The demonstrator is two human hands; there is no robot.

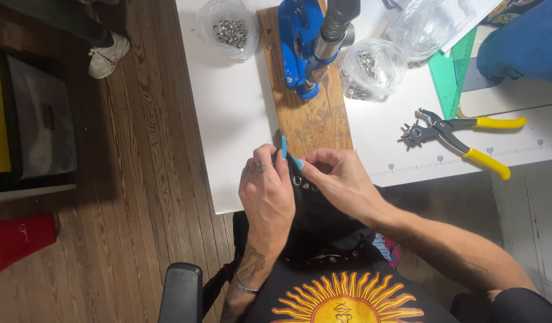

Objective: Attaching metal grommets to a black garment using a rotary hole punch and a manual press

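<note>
Head view is showing me the white table (pixel 240 119) running across the top, with a wooden board (pixel 312 113) lying on it and a blue press (pixel 309 42) standing on that board. Two bags of metal eyelets (pixel 228 27) are sitting either side of the press, and yellow-handled punch pliers (pixel 461 134) are lying well off to the right. At the table's near edge I am watching both hands working on black fabric (pixel 323 209), which is lying between and under them. My left hand (pixel 267 194) is curling closed, gripping the fabric's edge. My right hand (pixel 341 179) is pinching it beside small metal eyelets, fingers nearly closed.
</note>
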